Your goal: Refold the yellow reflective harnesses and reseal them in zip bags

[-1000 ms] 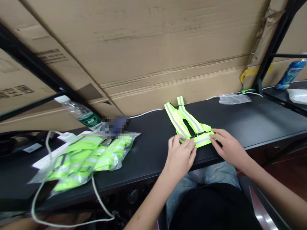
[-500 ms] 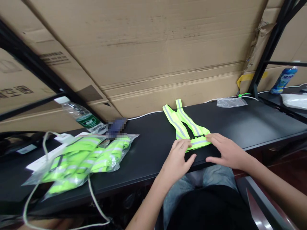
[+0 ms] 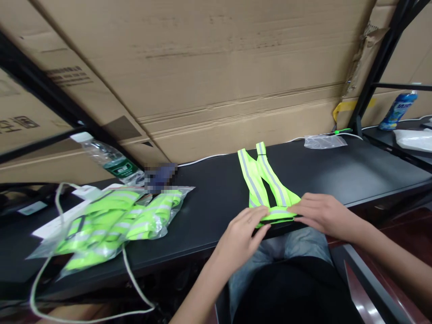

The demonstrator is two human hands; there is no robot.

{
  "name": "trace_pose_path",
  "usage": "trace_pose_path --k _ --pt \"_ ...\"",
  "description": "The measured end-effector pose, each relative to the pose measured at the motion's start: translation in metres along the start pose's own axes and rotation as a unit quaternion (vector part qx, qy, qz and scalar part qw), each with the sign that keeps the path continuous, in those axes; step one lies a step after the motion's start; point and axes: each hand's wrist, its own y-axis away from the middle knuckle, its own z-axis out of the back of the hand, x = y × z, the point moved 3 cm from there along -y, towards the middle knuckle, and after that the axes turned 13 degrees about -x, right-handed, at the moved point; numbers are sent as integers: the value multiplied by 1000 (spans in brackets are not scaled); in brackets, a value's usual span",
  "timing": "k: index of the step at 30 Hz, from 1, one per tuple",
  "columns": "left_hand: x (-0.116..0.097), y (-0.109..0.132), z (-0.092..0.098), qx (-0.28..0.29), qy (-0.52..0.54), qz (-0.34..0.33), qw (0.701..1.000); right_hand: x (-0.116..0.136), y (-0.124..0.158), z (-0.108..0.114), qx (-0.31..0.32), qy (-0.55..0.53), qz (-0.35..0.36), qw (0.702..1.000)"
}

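Observation:
A neon yellow-green reflective vest [image 3: 250, 176] made of straps with silver stripes lies on the black table [image 3: 212, 180] in front of me. Its two shoulder straps point away, and its lower band is at the near edge. My left hand [image 3: 243, 230] pinches the left end of that band between thumb and fingers. At the band's right end, my right hand [image 3: 319, 212] has its fingers closed on the fabric. A dark strip shows along the band between my hands. Both sets of fingertips are partly hidden by the vest.
Clear bags of similar neon vests [image 3: 104, 225] lie on the left, with a white cable [image 3: 33, 288] looping over them. Behind stand a water bottle [image 3: 113, 159] and a blurred dark item [image 3: 161, 177]. A clear plastic bag [image 3: 324, 141] and a blue-labelled bottle [image 3: 398, 110] are to the right.
My right thumb and fingers have closed on the band, where they were apart before. The band is lifted and folded a little, and the vest appears slightly farther right.

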Motion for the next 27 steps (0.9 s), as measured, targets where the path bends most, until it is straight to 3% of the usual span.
trace_pose_path --k 5,9,14,19,27 --pt "21 -33 3 32 -1 145 989 -38 -38 -3 99 -80 -143 982" --pt "44 -44 -13 21 -30 201 979 -61 -51 -27 132 -133 -171 967" --pt "59 -36 -31 -17 -83 214 973 -71 -47 -52 112 -111 -194 968" --pt "61 -32 -29 -59 -116 235 963 -71 -42 -57 84 -75 -201 973" --pt "54 -32 -29 -21 -139 194 971 -55 -45 -61 -48 64 -173 982"
